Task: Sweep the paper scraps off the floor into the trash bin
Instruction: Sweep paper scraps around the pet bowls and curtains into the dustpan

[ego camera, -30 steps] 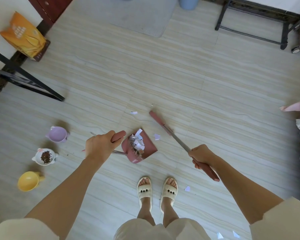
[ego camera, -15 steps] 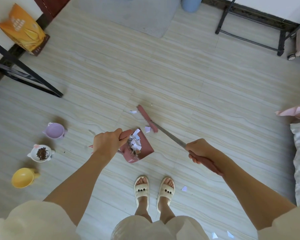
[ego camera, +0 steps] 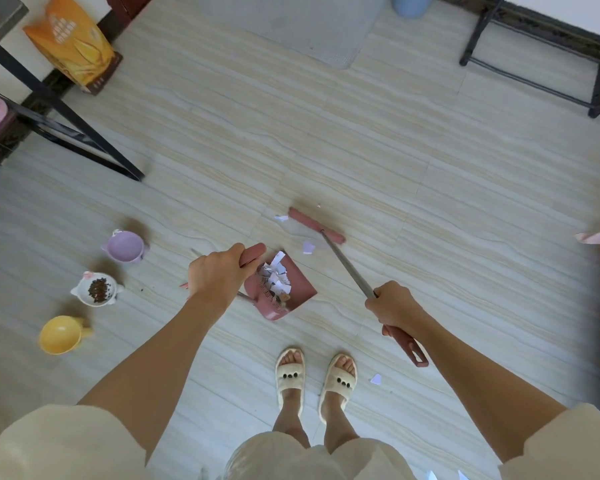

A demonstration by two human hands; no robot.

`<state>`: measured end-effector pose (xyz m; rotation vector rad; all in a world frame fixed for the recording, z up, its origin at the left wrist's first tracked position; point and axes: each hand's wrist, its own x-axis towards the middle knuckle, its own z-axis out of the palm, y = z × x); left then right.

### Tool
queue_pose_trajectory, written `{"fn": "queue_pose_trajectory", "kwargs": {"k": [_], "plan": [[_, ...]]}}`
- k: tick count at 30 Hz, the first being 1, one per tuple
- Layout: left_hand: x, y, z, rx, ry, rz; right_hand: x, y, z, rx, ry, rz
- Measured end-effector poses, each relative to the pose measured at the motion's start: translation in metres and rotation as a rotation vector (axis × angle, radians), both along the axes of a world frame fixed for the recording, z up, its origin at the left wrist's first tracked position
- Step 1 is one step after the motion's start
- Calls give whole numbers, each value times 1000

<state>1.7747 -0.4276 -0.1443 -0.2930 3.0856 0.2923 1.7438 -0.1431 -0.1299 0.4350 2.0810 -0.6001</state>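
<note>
My left hand (ego camera: 215, 277) grips the pink handle of a reddish dustpan (ego camera: 291, 296) that rests on the floor with a heap of white paper scraps (ego camera: 274, 277) in it. My right hand (ego camera: 394, 306) grips the broom handle (ego camera: 347, 265); its pink head (ego camera: 316, 225) lies on the floor beyond the pan. One scrap (ego camera: 309, 247) lies between the broom head and the pan, another (ego camera: 281, 218) sits left of the head, and a third (ego camera: 376, 378) is by my right foot. A blue bin (ego camera: 411, 3) stands at the far top edge.
Three pet bowls sit at the left: purple (ego camera: 125, 245), white with kibble (ego camera: 97, 289), yellow (ego camera: 61, 334). An orange bag (ego camera: 71, 43) and black table legs (ego camera: 66, 112) are at the upper left. A grey mat (ego camera: 312, 26) and a black frame (ego camera: 534, 46) are at the top.
The broom head has swung out, away from the dustpan's mouth and further right. The dustpan and my left hand stay about where they were.
</note>
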Motion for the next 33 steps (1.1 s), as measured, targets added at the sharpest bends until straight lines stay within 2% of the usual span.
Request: {"fn": "queue_pose_trajectory", "kwargs": {"k": [3,5,10,15,20,26,33], "plan": [[0,-5,2,48,-60,62,-11,-8,-6,17,38,21],[-2,-8,3,37,-25,99,-22,-17,-12,23,64,21],[-22,-18,-2,-28,-81,247,-61,-41,-35,19,85,19],[-43,-26,-4,-35,-103,275,-81,-46,-43,50,26,112],[-49,-22,-1,-39,-160,259,-53,-36,-33,36,-75,198],[-49,-13,8,-28,-197,220,-40,-18,1,-191,-215,-10],[-52,-14,12,-15,-217,233,-47,-10,30,-263,-171,-63]]}}
